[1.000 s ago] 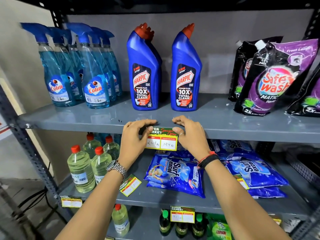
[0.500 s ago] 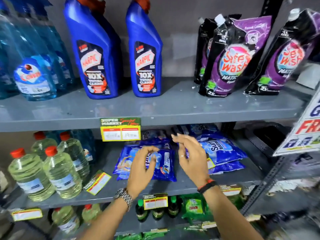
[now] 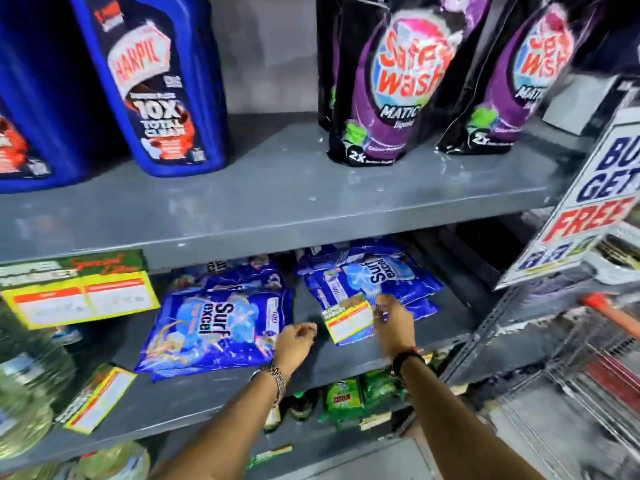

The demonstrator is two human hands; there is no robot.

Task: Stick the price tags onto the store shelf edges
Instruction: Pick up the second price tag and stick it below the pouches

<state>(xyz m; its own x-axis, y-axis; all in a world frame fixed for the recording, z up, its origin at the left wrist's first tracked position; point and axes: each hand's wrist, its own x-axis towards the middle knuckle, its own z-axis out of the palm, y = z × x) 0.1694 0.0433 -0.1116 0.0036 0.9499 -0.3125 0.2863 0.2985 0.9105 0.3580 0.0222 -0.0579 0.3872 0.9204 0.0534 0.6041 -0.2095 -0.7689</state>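
On the upper shelf (image 3: 277, 209) stood two blue Harpic bottles (image 3: 156, 84) and, further right, two purple Safewash pouches (image 3: 391, 81). Three price tags showed: one price tag stuck on the upper shelf edge (image 3: 79, 292), one loose tag (image 3: 97, 396) lying on the lower shelf (image 3: 207, 393), and a third tag (image 3: 349, 317) at the right hand's fingertips. The left hand (image 3: 294, 341) hovered loosely curled and empty beside a Surf Excel packet (image 3: 214, 323). The right hand (image 3: 393, 323), fingers partly open, touched the third tag atop the other Surf Excel packets (image 3: 374, 275); its grip was blurred.
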